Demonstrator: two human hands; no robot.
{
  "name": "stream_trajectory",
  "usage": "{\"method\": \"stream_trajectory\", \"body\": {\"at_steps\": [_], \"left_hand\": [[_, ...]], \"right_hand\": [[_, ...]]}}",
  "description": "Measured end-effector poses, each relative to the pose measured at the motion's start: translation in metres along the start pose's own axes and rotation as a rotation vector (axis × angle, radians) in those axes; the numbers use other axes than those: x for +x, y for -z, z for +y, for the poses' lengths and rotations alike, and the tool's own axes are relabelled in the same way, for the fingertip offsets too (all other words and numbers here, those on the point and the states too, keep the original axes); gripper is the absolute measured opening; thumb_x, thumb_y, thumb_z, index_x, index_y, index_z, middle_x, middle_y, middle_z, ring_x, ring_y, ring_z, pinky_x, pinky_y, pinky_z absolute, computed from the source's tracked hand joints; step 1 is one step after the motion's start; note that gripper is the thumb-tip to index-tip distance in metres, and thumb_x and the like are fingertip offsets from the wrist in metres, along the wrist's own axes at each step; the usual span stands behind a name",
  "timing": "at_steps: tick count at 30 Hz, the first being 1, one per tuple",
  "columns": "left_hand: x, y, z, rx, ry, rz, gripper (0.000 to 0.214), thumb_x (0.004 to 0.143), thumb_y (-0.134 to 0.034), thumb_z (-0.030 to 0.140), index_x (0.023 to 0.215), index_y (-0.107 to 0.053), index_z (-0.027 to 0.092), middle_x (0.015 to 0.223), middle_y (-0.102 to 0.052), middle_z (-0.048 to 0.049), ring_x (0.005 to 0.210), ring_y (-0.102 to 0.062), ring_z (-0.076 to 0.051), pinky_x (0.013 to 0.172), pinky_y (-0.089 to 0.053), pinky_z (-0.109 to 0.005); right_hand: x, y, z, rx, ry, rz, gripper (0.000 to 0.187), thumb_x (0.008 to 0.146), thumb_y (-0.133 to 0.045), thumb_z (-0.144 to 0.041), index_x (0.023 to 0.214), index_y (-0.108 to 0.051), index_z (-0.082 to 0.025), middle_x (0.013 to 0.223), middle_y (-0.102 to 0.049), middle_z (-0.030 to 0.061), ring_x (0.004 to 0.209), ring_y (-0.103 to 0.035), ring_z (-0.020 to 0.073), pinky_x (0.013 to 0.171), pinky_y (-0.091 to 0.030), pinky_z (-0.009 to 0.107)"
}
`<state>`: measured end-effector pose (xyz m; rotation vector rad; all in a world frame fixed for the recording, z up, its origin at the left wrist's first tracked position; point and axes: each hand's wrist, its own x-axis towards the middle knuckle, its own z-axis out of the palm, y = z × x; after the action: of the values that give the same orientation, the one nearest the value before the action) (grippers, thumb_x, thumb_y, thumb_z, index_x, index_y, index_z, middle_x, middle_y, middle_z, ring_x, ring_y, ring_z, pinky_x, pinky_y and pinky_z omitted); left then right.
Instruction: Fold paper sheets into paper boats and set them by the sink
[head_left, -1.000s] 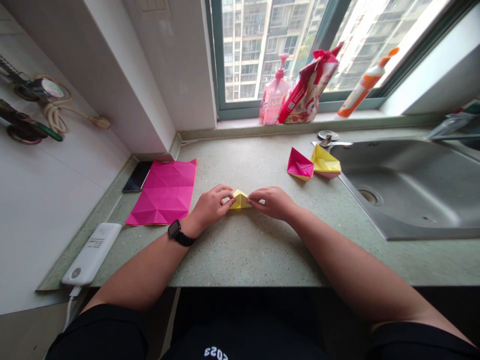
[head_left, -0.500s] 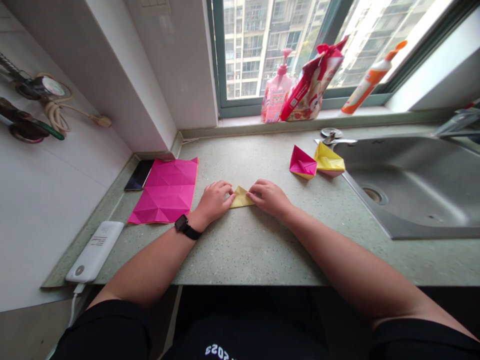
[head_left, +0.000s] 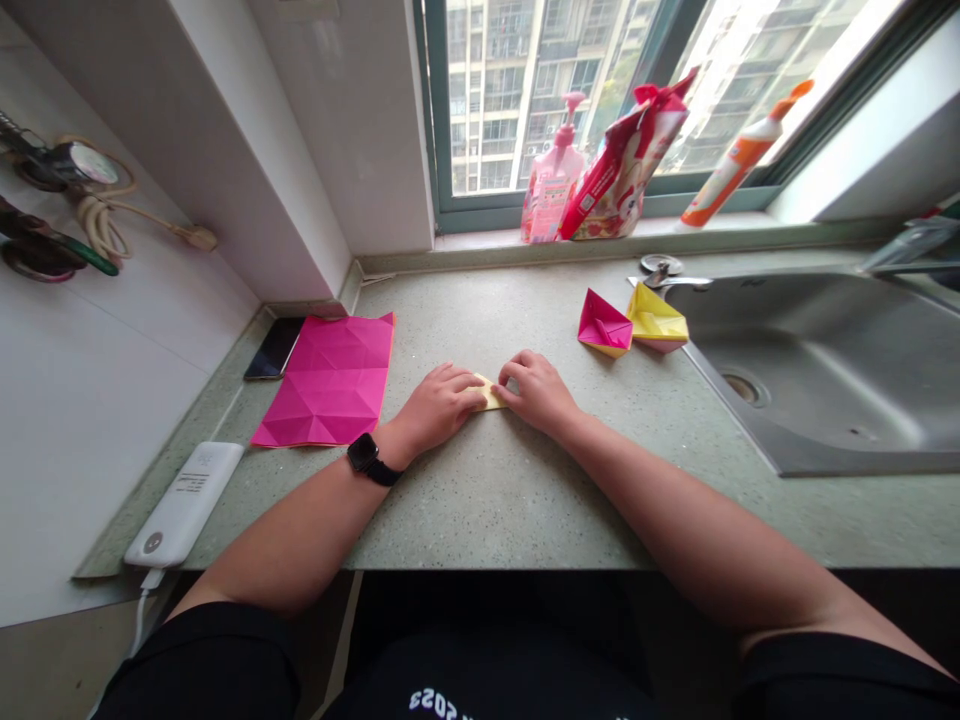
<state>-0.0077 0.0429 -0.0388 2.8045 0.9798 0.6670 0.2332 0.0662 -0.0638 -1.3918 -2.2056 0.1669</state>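
A small folded piece of yellow paper [head_left: 491, 395] lies on the countertop, mostly covered by my fingers. My left hand [head_left: 442, 400] presses over its left part, thumb and fingertips closed on it. At its right edge, my right hand [head_left: 536, 390] pinches the paper between thumb and bent fingers. Beyond my right hand stand two folded paper shapes: a pink one [head_left: 604, 325] and a yellow one [head_left: 658, 318] touching it. Left of my left hand, a creased pink sheet [head_left: 326, 385] lies flat, with an orange edge showing beneath.
A black phone [head_left: 274, 348] touches the pink sheet. A white power bank [head_left: 184, 505] with a cable lies at the left edge. On the right is a steel sink [head_left: 847, 370]. A pink pump bottle [head_left: 553, 185], red bag [head_left: 622, 170] and orange-white bottle [head_left: 735, 165] line the windowsill.
My left hand has slid right, over more of the yellow paper. The paper's raised triangular tip no longer shows, and less of it is visible. My right hand's fingers have lifted and bent more.
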Motion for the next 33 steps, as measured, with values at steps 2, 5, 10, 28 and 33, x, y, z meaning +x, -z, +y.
{"method": "stream_trajectory", "body": {"at_steps": [2, 5, 10, 28, 33], "left_hand": [[-0.001, 0.0, -0.002, -0.032, -0.014, -0.025, 0.023, 0.106, -0.063, 0.015, 0.113, -0.079, 0.029, 0.126, -0.079, -0.0035, 0.119, -0.071, -0.023, 0.12, -0.045, -0.05], [-0.003, 0.0, -0.006, -0.056, -0.023, -0.059, 0.027, 0.106, -0.061, 0.014, 0.117, -0.08, 0.029, 0.125, -0.08, -0.0034, 0.113, -0.073, -0.022, 0.112, -0.05, -0.045], [-0.004, 0.003, -0.006, -0.049, 0.004, -0.105, 0.032, 0.105, -0.063, 0.012, 0.123, -0.08, 0.032, 0.132, -0.079, -0.0022, 0.118, -0.073, -0.023, 0.116, -0.048, -0.048], [-0.005, 0.005, -0.001, -0.055, 0.069, -0.185, 0.028, 0.11, -0.058, 0.017, 0.123, -0.081, 0.028, 0.14, -0.077, -0.0052, 0.126, -0.072, -0.026, 0.12, -0.049, -0.055], [-0.005, 0.005, -0.001, -0.052, 0.073, -0.184, 0.027, 0.11, -0.059, 0.018, 0.123, -0.08, 0.028, 0.141, -0.076, -0.0063, 0.129, -0.071, -0.026, 0.119, -0.049, -0.055]], "right_hand": [[0.0, 0.001, 0.0, -0.006, -0.011, -0.014, 0.01, 0.096, -0.077, -0.031, 0.089, -0.077, -0.024, 0.105, -0.067, 0.0099, 0.102, -0.063, 0.0282, 0.092, -0.051, 0.044], [-0.001, 0.003, -0.001, -0.025, -0.022, -0.035, 0.009, 0.096, -0.077, -0.032, 0.09, -0.076, -0.025, 0.107, -0.068, 0.0102, 0.104, -0.063, 0.029, 0.093, -0.052, 0.045], [-0.004, 0.005, -0.001, -0.02, 0.008, -0.051, 0.012, 0.094, -0.081, -0.036, 0.097, -0.075, -0.026, 0.114, -0.068, 0.0111, 0.108, -0.064, 0.0306, 0.096, -0.053, 0.047], [-0.001, 0.013, 0.026, -0.009, -0.18, -0.337, 0.091, 0.083, -0.085, -0.064, 0.16, -0.054, -0.025, 0.182, -0.028, 0.0196, 0.167, -0.025, 0.0482, 0.134, -0.028, 0.065], [0.0, 0.022, 0.053, 0.0, -0.24, -0.379, 0.107, 0.077, -0.088, -0.065, 0.168, -0.047, -0.025, 0.18, -0.032, 0.02, 0.166, -0.026, 0.05, 0.133, -0.027, 0.068]]}}
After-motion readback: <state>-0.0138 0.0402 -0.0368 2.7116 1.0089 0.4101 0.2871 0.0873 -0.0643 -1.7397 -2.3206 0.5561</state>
